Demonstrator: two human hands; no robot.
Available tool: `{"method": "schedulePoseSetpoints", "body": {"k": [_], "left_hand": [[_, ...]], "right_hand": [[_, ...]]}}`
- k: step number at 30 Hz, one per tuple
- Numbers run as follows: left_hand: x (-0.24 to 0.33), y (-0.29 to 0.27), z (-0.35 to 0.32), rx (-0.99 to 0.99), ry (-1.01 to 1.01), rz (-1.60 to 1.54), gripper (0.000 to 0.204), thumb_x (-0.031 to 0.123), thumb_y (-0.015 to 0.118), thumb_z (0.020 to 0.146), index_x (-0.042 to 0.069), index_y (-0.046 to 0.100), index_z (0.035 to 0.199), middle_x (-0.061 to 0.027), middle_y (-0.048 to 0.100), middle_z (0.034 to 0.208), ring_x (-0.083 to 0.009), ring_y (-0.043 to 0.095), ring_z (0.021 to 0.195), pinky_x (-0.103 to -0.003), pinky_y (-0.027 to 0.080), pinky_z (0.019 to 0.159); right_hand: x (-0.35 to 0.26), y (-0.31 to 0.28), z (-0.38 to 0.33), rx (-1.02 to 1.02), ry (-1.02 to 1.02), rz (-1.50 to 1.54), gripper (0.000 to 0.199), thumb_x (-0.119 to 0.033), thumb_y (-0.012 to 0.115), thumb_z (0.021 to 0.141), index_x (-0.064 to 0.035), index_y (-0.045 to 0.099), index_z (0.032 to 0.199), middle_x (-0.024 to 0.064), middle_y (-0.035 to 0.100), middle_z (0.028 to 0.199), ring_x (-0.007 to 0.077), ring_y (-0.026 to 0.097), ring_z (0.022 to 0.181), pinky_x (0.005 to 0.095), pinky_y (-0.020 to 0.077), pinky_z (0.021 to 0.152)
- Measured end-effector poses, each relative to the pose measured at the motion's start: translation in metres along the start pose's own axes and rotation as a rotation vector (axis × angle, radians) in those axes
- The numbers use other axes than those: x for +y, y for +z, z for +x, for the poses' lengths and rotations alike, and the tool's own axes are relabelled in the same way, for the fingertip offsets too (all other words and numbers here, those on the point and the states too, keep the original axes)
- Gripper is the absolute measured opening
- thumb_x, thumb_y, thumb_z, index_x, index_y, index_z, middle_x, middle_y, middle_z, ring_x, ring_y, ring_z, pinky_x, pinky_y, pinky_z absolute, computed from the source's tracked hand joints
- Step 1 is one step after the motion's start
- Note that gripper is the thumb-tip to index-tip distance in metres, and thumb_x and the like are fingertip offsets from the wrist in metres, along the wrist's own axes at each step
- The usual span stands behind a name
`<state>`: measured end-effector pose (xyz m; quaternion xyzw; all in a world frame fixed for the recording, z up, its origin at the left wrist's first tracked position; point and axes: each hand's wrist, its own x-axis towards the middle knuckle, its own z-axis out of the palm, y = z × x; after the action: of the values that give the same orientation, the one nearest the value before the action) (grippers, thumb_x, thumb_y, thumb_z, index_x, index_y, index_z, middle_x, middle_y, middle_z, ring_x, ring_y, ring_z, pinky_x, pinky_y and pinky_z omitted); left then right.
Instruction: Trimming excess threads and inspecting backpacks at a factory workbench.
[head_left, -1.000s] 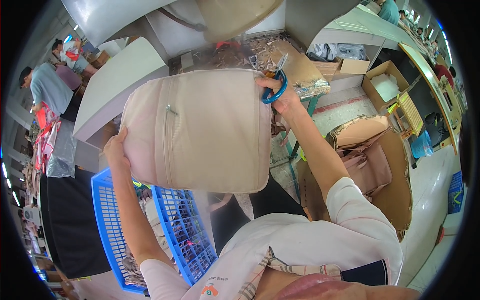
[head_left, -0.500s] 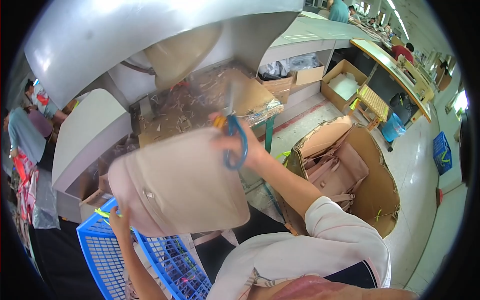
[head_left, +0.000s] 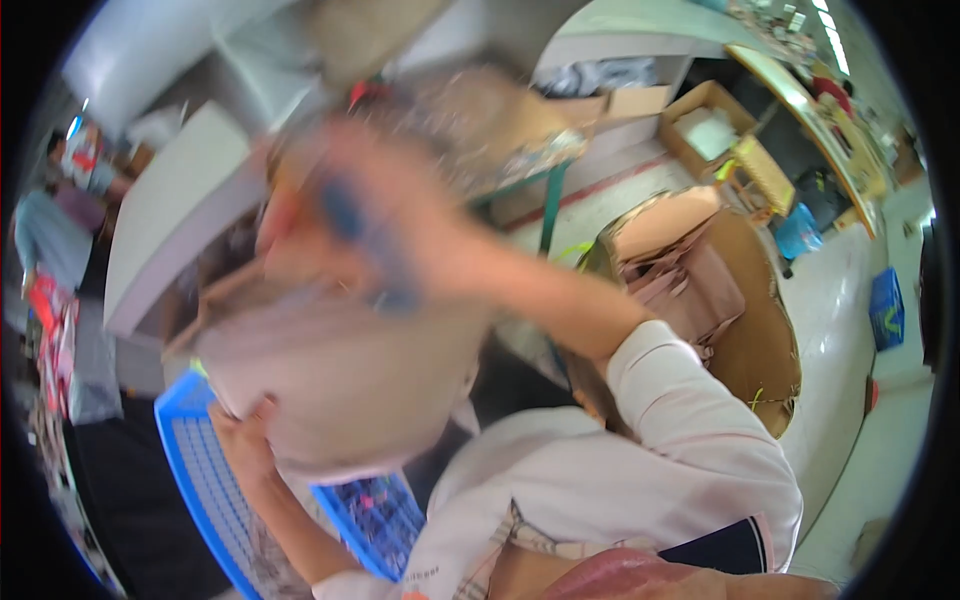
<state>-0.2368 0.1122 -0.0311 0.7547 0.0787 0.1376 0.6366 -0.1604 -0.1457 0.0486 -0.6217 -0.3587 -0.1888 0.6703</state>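
Observation:
A pale pink-beige bag (head_left: 350, 390) lies across my lap and over a blue plastic basket. My left hand (head_left: 245, 440) pinches its left edge, thumb on top. Above the bag's far edge, my right hand (head_left: 400, 205) is smeared by motion. Blue-handled scissors (head_left: 343, 207) are in its grip, with one handle loop hanging below the palm. Their blades cannot be made out in the blur. My right hand and forearm cover part of the bag's far side.
The blue basket (head_left: 205, 480) holds scraps beside my left forearm. A big cardboard box (head_left: 770, 330) with pink bags stands at my right. Ahead is a scrap-strewn table (head_left: 500, 130) beneath a metal machine housing. A yellow woven stool (head_left: 765, 175) stands farther right.
My right hand has swung left with the scissors, across the bag's far edge. The bag has turned and sunk a little, and my left hand now grips its edge more firmly.

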Motion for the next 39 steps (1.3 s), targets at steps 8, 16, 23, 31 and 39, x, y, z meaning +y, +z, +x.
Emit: {"method": "schedulePoseSetpoints", "body": {"k": [8, 16, 23, 31, 39], "left_hand": [[-0.035, -0.055, 0.000, 0.088, 0.068, -0.661, 0.057, 0.021, 0.066, 0.074, 0.000, 0.040, 0.120, -0.0107, 0.050, 0.115, -0.0253, 0.049, 0.104, -0.037, 0.040, 0.090], [-0.059, -0.006, 0.013, 0.064, -0.087, -0.948, 0.056, 0.030, 0.061, 0.078, 0.000, 0.040, 0.120, -0.0132, 0.048, 0.119, -0.0275, 0.046, 0.108, -0.040, 0.037, 0.094], [-0.067, 0.024, 0.019, 0.051, -0.069, -1.048, 0.054, 0.031, 0.061, 0.078, 0.002, 0.042, 0.119, -0.0123, 0.048, 0.119, -0.0275, 0.047, 0.107, -0.042, 0.038, 0.093], [-0.072, 0.048, 0.033, 0.100, -0.173, -1.133, 0.048, 0.028, 0.058, 0.080, 0.005, 0.043, 0.119, -0.0101, 0.048, 0.119, -0.0265, 0.046, 0.107, -0.043, 0.037, 0.093], [-0.071, 0.080, 0.047, 0.090, -0.257, -1.223, 0.046, 0.027, 0.058, 0.081, 0.005, 0.044, 0.118, -0.0101, 0.049, 0.118, -0.0266, 0.046, 0.108, -0.044, 0.036, 0.094]], "right_hand": [[0.057, -0.067, -0.122, 0.054, 0.597, 0.144, 0.046, -0.032, 0.060, 0.079, -0.0029, 0.046, 0.113, 0.0053, 0.058, 0.071, 0.0100, 0.054, 0.067, 0.0229, 0.0437, 0.062], [0.065, -0.031, -0.191, 0.050, 0.753, 0.237, 0.060, -0.016, 0.073, 0.066, -0.0007, 0.043, 0.116, 0.0065, 0.052, 0.101, 0.0122, 0.046, 0.093, 0.0242, 0.0363, 0.082], [0.065, -0.051, -0.166, 0.293, 0.738, 0.153, 0.051, -0.011, 0.069, 0.067, -0.0010, 0.046, 0.112, 0.0068, 0.054, 0.095, 0.0123, 0.050, 0.088, 0.0256, 0.0398, 0.079], [0.082, -0.092, -0.104, 0.286, 0.606, -0.118, 0.042, -0.004, 0.065, 0.064, 0.0002, 0.050, 0.102, -0.0002, 0.047, 0.078, 0.0076, 0.041, 0.066, 0.0194, 0.0367, 0.062], [0.084, -0.120, -0.063, 0.230, 0.620, -0.193, 0.045, -0.008, 0.067, 0.064, 0.0007, 0.052, 0.105, -0.0025, 0.043, 0.071, 0.0081, 0.040, 0.063, 0.0191, 0.0334, 0.060]]}}
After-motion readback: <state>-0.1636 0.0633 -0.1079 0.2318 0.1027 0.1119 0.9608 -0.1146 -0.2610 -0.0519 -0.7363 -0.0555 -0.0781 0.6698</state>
